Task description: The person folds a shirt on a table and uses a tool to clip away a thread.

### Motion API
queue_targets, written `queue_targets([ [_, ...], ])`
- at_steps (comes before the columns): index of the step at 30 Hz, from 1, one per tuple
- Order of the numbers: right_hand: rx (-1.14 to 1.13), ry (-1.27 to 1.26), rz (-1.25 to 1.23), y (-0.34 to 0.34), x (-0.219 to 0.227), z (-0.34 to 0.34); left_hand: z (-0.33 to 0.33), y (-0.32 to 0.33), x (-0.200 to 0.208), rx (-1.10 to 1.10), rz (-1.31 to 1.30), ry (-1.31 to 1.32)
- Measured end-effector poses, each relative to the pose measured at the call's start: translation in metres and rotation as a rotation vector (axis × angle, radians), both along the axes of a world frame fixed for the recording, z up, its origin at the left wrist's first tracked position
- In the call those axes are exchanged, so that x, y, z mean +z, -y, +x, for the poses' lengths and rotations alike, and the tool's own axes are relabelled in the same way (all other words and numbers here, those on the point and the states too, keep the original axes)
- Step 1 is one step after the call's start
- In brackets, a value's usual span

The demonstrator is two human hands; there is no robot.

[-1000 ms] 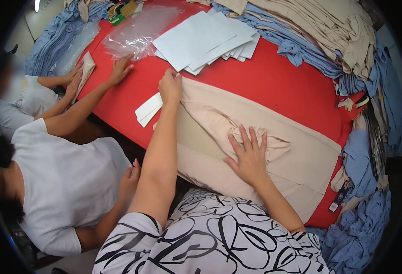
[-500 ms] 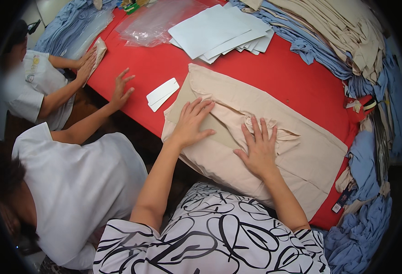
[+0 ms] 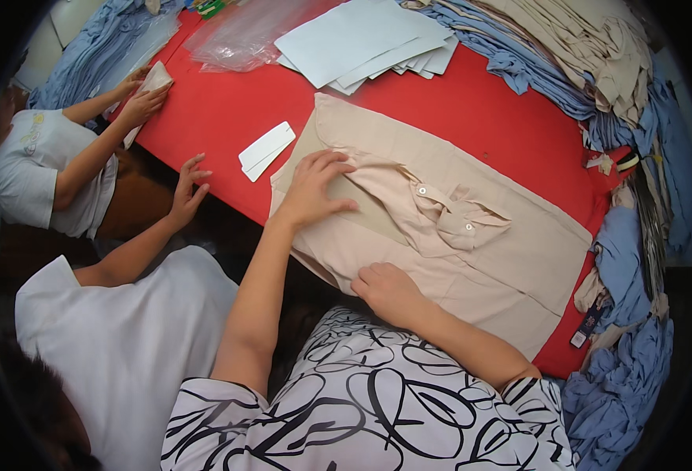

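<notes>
One beige garment [image 3: 511, 271] stretches rightward from the spread left hand [image 3: 314, 188], right hand [image 3: 389, 294] curled at its near edge, grip unclear

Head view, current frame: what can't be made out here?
All in the head view:
- Right hand: its own back hides the fingertips, so whether they pinch the beige garment is unclear.
- Left hand: its palm, and the garment beneath, are hidden by the hand itself.
- Clear plastic bags: cut off by the upper edge.
- Dark tag: print too small.
</notes>
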State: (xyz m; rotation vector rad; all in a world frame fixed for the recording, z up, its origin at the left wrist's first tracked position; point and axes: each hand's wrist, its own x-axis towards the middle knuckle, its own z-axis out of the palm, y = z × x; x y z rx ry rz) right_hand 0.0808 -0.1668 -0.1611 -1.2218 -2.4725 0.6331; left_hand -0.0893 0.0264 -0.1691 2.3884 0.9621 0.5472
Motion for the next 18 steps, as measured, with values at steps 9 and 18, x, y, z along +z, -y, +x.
queue_targets([
  [9,-1.027,-0.287,0.239,-0.083,0.065,0.145,-0.002,-0.05,0.046,-0.059,-0.436,-0.258],
  [18,-1.115,0.286,-0.045,0.173,0.023,0.091,-0.002,-0.017,0.023,0.009,-0.084,-0.058],
])
